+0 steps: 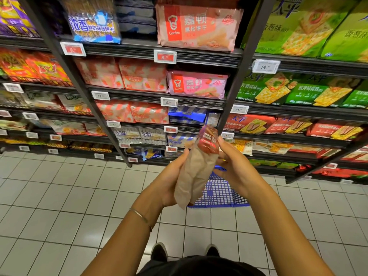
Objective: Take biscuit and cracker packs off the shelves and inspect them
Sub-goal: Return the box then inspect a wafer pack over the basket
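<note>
Crinkly tan film with a red end wraps the biscuit pack (196, 170); it looks light, slippery and easily crushed, so its sides seem the safest hold. In the head view it stands nearly upright between both hands. The left hand (171, 182) curls round its lower half and the right hand (233, 166) pinches the red top, with a blue basket (219, 194) just below them.

Orange pack (199, 26), top shelf: "Garden", 嘉顿, 威化饼干.
Pink pack (197, 84), shelf below: "Garden", 嘉顿.
Blue pack (93, 24): 浓香, 鲜奶味薄饼干.
Green box (298, 30), top right: 香葱味.
Red box (249, 123): 太平.
Left red tag (73, 49): "9."
Middle red tag (164, 56): "9."
Upper white tag (265, 66): "14."
Lower white tag (239, 109): "14."
Centre white tag (168, 102): "9."
Small digits after each point unreadable.
Held pack (196, 170): print too blurred to read.
</note>
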The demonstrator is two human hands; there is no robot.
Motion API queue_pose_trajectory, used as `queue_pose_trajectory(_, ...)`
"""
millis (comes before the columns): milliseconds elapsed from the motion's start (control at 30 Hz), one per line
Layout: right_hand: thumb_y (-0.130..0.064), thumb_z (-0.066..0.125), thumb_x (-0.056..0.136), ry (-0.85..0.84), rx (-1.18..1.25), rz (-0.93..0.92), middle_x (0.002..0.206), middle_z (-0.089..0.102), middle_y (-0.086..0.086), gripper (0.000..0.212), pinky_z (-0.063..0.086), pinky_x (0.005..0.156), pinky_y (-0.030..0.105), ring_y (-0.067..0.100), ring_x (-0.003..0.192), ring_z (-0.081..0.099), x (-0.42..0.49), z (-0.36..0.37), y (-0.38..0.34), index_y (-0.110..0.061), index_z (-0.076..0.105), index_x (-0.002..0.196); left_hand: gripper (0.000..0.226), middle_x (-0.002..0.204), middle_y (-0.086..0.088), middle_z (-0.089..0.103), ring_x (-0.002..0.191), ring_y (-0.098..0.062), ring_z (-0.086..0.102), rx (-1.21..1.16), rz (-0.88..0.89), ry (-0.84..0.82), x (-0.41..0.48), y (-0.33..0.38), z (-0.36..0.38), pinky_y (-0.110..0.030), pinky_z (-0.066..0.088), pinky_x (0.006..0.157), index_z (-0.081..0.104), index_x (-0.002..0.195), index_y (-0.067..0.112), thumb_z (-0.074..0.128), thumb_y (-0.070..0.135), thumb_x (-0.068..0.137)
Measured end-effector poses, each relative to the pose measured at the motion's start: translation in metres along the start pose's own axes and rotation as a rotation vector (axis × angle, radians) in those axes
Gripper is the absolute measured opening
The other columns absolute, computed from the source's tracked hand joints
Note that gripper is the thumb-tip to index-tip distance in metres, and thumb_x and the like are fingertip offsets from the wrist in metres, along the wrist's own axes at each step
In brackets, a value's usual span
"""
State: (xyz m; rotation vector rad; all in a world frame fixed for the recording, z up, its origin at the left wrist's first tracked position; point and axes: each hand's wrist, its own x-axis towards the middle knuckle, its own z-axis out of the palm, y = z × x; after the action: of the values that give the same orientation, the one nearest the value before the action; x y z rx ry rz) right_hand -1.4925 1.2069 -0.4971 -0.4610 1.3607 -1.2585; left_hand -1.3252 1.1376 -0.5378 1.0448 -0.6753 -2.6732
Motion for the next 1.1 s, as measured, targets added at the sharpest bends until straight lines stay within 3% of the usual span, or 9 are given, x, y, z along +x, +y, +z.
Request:
queue_pose_trajectory(100,-0.053,0.067,0.086,-0.041,0.073,0.027,0.128,0.072,0.014,0.049,0.049,0.108,0.050,0.032,0.123,0.068,-0.002,-0.007,0.000,-0.018,0.076,0.119,0.058,0.133,-0.011,0.073,0.119,-0.029,0.072,-0.076,0.195,0.107,0.003,-0.001,0.001,-0.045,0.062,0.085,0.061,0.144,0.017,0.058,0.052,0.098)
queue_pose_trajectory(167,-0.052,0.062,0.092,-0.087,0.171,0.034,0.127,0.073,0.017,0.043,0.050,0.107,0.050,0.034,0.120,0.069,-0.004,-0.012,0.000,-0.017,0.081,0.110,0.064,0.134,-0.011,0.072,0.118,-0.029,0.073,-0.132,0.303,0.148,0.002,0.001,-0.002,-0.047,0.064,0.078,0.055,0.148,0.017,0.065,0.045,0.092)
queue_pose_trajectory(333,-0.058,0.049,0.100,-0.054,0.289,-0.055,0.134,0.068,0.018,0.065,0.053,0.105,0.051,0.035,0.126,0.066,-0.001,-0.016,0.008,-0.009,0.055,0.142,0.059,0.142,-0.014,0.067,0.128,-0.034,0.066,-0.272,0.487,0.113,-0.005,0.014,-0.015,-0.053,0.061,0.092,0.050,0.150,0.015,0.066,0.030,0.095)
queue_pose_trajectory(533,-0.049,0.054,0.096,-0.013,0.099,-0.186,0.128,0.073,0.004,0.046,0.061,0.094,0.043,0.024,0.120,0.070,0.007,-0.003,0.012,-0.022,0.061,0.133,0.058,0.131,-0.011,0.074,0.119,-0.029,0.072,-0.287,0.569,0.189,-0.005,0.016,-0.011,-0.051,0.063,0.090,0.056,0.141,0.016,0.076,0.019,0.086)
queue_pose_trajectory(633,-0.034,0.055,0.104,0.062,0.061,-0.185,0.123,0.076,0.004,0.030,0.062,0.091,0.046,0.023,0.115,0.072,0.015,-0.003,0.015,-0.022,0.062,0.131,0.061,0.128,-0.007,0.075,0.118,-0.027,0.073,-0.087,0.670,0.260,-0.007,0.014,-0.007,-0.051,0.061,0.092,0.057,0.140,0.020,0.080,0.015,0.084)
queue_pose_trajectory(767,-0.030,0.049,0.109,0.110,0.173,-0.093,0.121,0.076,0.008,0.028,0.061,0.092,0.049,0.025,0.113,0.073,0.025,-0.012,0.022,-0.019,0.061,0.132,0.056,0.120,-0.004,0.077,0.112,-0.024,0.075,0.212,0.809,0.306,-0.009,0.013,0.001,-0.038,0.063,0.086,0.063,0.128,0.023,0.085,0.017,0.077)
queue_pose_trajectory(933,-0.035,0.046,0.109,0.145,0.354,0.035,0.122,0.075,0.015,0.033,0.057,0.096,0.051,0.031,0.113,0.073,0.035,-0.015,0.030,-0.015,0.060,0.131,0.087,0.124,-0.011,0.073,0.115,-0.026,0.073,0.478,0.902,0.350,-0.006,0.009,0.017,-0.042,0.063,0.091,0.055,0.137,0.009,0.091,0.036,0.063)
queue_pose_trajectory(1033,-0.038,0.040,0.111,0.135,0.403,0.101,0.123,0.074,0.016,0.038,0.050,0.109,0.052,0.033,0.119,0.070,0.039,-0.017,0.035,-0.014,0.061,0.132,0.081,0.126,-0.004,0.069,0.118,-0.023,0.070,0.608,0.929,0.351,-0.003,-0.001,0.022,-0.045,0.061,0.096,0.052,0.134,0.022,0.089,0.038,0.064)
queue_pose_trajectory(1100,-0.038,0.037,0.112,0.094,0.414,0.137,0.127,0.073,0.017,0.042,0.044,0.116,0.052,0.034,0.123,0.067,0.041,-0.019,0.037,-0.012,0.060,0.136,0.071,0.120,0.013,0.068,0.114,-0.016,0.069,0.688,0.962,0.361,-0.002,-0.008,0.026,-0.037,0.060,0.093,0.052,0.127,0.034,0.088,0.040,0.066)
